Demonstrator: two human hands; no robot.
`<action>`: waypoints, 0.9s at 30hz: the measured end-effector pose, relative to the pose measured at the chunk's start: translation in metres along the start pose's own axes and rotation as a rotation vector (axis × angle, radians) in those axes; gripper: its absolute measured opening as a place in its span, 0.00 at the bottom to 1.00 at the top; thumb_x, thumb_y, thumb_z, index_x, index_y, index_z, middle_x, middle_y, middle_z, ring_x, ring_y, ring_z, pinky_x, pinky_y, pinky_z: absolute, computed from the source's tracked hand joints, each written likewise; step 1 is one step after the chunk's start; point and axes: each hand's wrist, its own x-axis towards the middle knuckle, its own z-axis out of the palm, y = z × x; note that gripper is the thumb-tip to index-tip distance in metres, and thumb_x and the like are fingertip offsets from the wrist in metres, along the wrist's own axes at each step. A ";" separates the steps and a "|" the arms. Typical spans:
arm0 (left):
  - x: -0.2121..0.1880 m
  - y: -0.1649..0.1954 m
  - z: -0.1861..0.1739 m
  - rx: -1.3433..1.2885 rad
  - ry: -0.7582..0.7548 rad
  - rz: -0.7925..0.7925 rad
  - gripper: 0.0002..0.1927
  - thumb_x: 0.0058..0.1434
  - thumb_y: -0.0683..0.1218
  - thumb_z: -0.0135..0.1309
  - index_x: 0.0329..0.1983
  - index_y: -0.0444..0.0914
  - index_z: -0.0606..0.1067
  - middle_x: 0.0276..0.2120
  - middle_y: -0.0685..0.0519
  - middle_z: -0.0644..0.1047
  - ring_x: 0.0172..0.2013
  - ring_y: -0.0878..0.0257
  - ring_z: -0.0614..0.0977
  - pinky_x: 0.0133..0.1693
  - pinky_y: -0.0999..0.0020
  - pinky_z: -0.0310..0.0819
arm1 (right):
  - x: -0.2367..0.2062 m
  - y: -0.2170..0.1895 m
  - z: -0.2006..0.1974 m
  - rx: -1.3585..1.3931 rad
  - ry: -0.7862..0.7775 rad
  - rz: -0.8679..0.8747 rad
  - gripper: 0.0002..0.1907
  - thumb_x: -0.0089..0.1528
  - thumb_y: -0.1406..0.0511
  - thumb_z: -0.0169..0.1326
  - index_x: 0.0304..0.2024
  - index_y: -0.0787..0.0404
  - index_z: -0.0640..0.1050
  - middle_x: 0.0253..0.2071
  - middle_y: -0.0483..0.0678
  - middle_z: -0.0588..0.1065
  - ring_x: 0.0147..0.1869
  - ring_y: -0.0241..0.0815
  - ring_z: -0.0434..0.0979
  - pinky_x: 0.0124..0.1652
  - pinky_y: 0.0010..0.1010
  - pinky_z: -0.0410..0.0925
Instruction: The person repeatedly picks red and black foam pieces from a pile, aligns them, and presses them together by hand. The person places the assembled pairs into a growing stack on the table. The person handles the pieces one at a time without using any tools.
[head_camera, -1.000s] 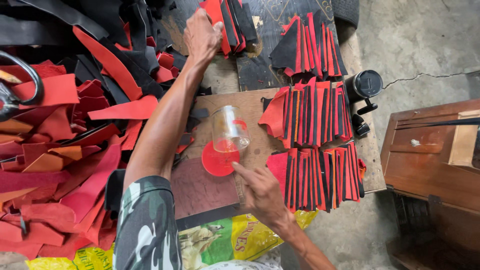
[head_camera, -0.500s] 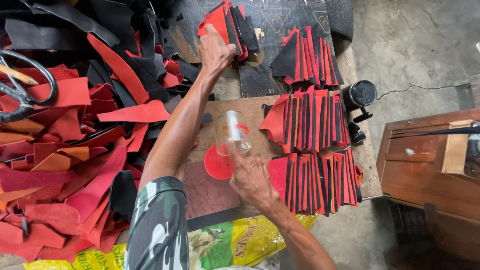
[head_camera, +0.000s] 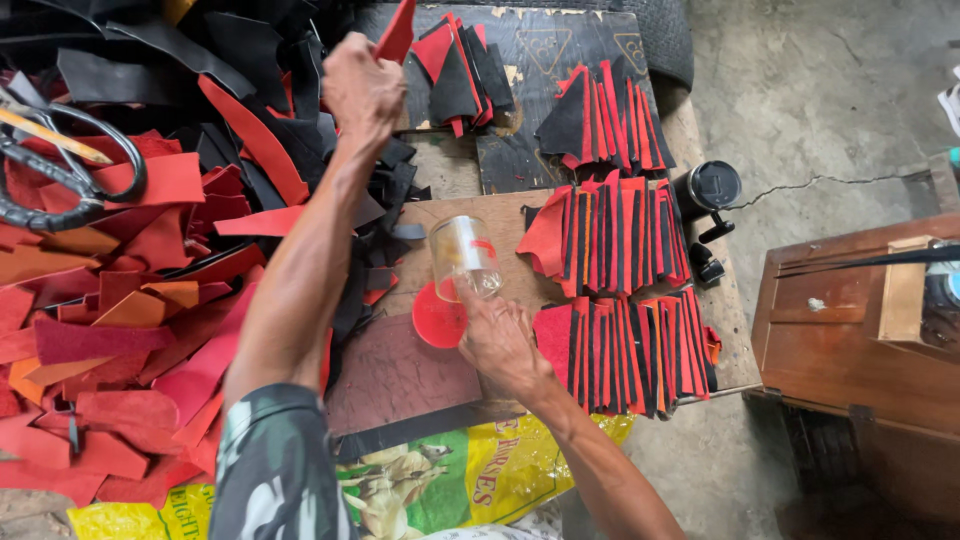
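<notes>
left hand (head_camera: 362, 88) raised far forward over the heap of scraps (head_camera: 110, 330), closed on a red leather piece (head_camera: 398, 30) pinched upright between thumb and fingers. right hand (head_camera: 497, 340) nearer the body, fingers curled around the base of a clear glass tumbler (head_camera: 464, 257) tilted away, long axis running forward from the palm. red round disc (head_camera: 439, 316) flat on the wooden board (head_camera: 480, 215), touching the right hand's left edge, well short of the left hand

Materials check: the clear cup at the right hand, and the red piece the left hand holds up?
Clear cylindrical cup: probably glass or hard plastic; see-through with glossy glints, held by right hand. Red flat cut piece in left hand: likely leather or suede; matte, stiff, no shine.
</notes>
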 end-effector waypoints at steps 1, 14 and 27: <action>0.001 -0.002 -0.015 -0.006 0.036 0.080 0.06 0.56 0.39 0.56 0.32 0.29 0.79 0.29 0.39 0.80 0.26 0.52 0.83 0.29 0.60 0.80 | 0.001 -0.002 -0.004 0.009 -0.054 0.048 0.39 0.52 0.72 0.53 0.68 0.56 0.64 0.25 0.60 0.75 0.30 0.64 0.78 0.35 0.55 0.70; -0.188 0.038 -0.196 -1.119 -0.375 -0.297 0.24 0.58 0.37 0.60 0.56 0.41 0.67 0.36 0.58 0.78 0.37 0.73 0.79 0.41 0.79 0.76 | -0.058 -0.030 -0.063 0.950 0.362 0.038 0.23 0.62 0.78 0.46 0.59 0.63 0.78 0.46 0.47 0.73 0.46 0.36 0.73 0.46 0.26 0.70; -0.291 0.089 -0.226 -1.452 -0.670 -0.398 0.40 0.56 0.42 0.67 0.69 0.29 0.63 0.58 0.47 0.73 0.55 0.59 0.79 0.58 0.62 0.76 | -0.074 -0.066 -0.050 1.077 0.459 -0.103 0.20 0.71 0.69 0.51 0.66 0.63 0.72 0.61 0.47 0.67 0.55 0.36 0.73 0.57 0.29 0.69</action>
